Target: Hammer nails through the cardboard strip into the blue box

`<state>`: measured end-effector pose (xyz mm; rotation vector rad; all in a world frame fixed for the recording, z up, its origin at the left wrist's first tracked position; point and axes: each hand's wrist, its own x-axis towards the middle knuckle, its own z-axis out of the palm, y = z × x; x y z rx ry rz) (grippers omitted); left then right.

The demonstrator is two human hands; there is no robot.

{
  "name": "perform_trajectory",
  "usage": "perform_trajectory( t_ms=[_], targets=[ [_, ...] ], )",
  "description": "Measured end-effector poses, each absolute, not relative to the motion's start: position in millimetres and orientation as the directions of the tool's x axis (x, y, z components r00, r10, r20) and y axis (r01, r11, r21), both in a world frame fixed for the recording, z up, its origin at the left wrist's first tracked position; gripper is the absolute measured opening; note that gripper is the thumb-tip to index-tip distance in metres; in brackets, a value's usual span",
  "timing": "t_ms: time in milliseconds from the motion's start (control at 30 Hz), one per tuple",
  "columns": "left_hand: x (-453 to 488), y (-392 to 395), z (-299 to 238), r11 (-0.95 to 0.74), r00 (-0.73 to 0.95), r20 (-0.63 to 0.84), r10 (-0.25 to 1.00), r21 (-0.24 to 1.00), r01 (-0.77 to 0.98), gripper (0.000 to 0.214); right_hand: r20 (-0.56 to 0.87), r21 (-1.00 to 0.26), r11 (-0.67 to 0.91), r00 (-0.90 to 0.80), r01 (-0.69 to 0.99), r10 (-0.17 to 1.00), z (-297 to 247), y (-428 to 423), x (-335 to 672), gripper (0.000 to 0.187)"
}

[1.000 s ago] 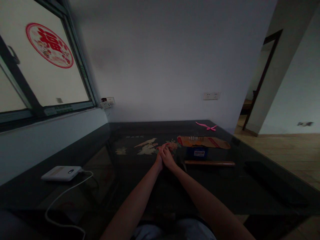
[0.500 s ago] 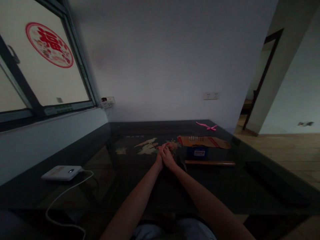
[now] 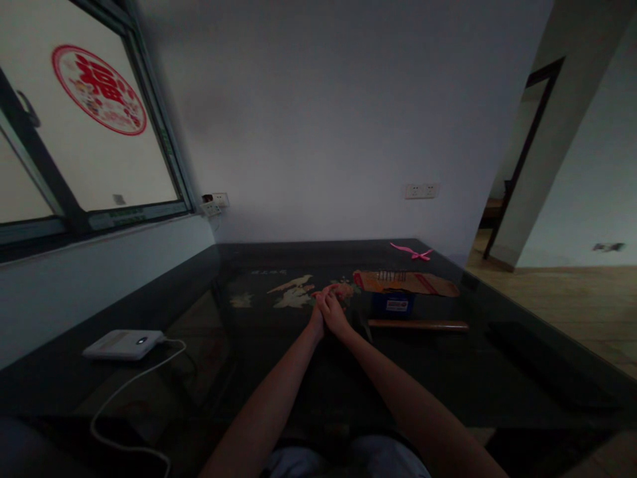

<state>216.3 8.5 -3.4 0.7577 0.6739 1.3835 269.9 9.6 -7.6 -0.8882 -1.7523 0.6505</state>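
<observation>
My left hand (image 3: 317, 315) and my right hand (image 3: 332, 311) are folded together over the middle of the dark glossy table (image 3: 279, 358). The right hand overlaps the left, and the fingers of both are closed, with no object visible in them. Just right of them lies a hammer (image 3: 418, 325), its wooden handle pointing right and its dark head near my right wrist. Behind the hammer is a blue box (image 3: 393, 304) with a white label. A torn piece of brown cardboard (image 3: 405, 283) lies on top of the box, with a row of nails on it.
A white power bank (image 3: 124, 344) with a white cable (image 3: 124, 382) running off the front edge sits at the left. At the far right corner lies a pink ribbon (image 3: 413, 252). A long dark flat object (image 3: 547, 365) is at the right. Wall and window border the table.
</observation>
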Motion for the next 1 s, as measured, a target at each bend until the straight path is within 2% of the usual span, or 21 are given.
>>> perform_trajectory(
  t_ms=[1000],
  targets=[
    [215.8,6.1,-2.3,0.040,0.106,0.033,0.994,0.784,-0.619,0.034,0.536,-0.774,0.575,-0.210,0.265,0.818,-8.7,11.3,269.6,0.041]
  ],
)
